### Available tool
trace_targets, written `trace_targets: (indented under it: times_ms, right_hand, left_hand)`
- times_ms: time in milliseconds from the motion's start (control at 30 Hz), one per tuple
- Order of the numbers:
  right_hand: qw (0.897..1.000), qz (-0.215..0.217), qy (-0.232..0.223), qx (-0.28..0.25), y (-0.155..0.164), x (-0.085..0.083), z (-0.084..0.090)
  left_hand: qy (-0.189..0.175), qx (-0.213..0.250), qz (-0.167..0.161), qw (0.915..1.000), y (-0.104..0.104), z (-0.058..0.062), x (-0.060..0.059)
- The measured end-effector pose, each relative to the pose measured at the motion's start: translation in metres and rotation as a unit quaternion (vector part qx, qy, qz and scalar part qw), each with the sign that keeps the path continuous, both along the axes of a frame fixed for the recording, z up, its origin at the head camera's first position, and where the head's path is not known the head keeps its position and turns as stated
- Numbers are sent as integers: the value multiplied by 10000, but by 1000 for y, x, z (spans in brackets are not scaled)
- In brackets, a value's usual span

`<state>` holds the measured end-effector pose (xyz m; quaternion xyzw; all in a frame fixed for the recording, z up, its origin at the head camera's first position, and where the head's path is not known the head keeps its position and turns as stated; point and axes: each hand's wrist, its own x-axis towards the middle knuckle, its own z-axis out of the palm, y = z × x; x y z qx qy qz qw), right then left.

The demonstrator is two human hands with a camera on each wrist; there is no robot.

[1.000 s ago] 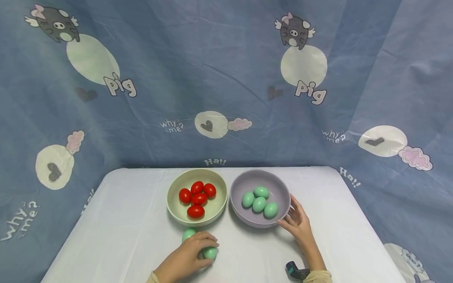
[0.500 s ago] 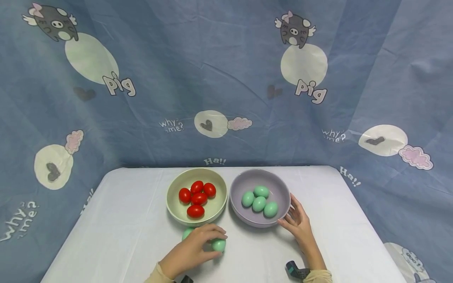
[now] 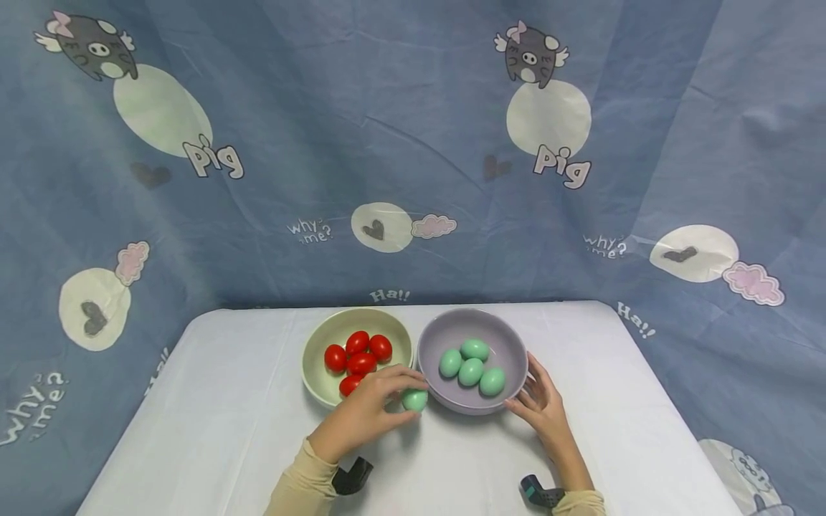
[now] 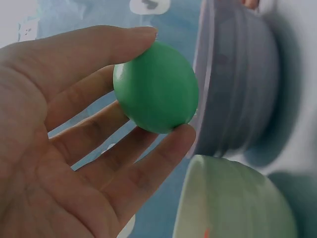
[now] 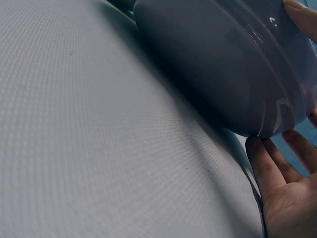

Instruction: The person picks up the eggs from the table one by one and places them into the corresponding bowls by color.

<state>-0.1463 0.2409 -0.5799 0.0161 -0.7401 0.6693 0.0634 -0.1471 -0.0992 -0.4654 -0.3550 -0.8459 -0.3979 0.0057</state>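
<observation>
My left hand (image 3: 369,410) holds a green egg (image 4: 157,89) between thumb and fingertips, beside the near wall of the purple bowl (image 3: 461,324). In the left wrist view the egg overlaps that bowl's rim. Several green eggs (image 3: 470,372) lie inside the purple bowl. Around its right outer side, my right hand (image 3: 545,418) holds the wall, with the thumb on the near side and the fingers (image 5: 270,168) against it farther round. The pale green bowl (image 3: 314,369) stands to the left with several red eggs (image 3: 361,363), partly covered by my left hand.
Both bowls stand side by side on a white-covered table (image 3: 239,401). Behind rises a blue curtain (image 3: 413,158) printed with pigs and hearts. A dark wrist camera (image 3: 353,476) is strapped below my left hand, and another one (image 3: 540,493) sits at my right wrist.
My left hand has lifted the green egg forward and to the right, toward the purple bowl. Another green egg near the pale green bowl is now hidden. My right hand has stayed still.
</observation>
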Motion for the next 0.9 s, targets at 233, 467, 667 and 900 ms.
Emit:
trace_targets:
  times_ms: [233,467,667,900]
  right_hand:
    - [10000,-49,-16,50,1,0,0]
    - [10000,-65,-15,39,0,2,-1]
    - [10000,-18,5,-16,0,1,-1]
    - [10000,2,23,9,-1,0,0]
  left_hand:
    - [-322,82,79,9994,17,9,-29]
    - [-538,123,34,9985,36,9,-58]
    - [-411,105,-24,9991,54,8,-79]
    - [-304,-181,-110,9993,72,5,-99]
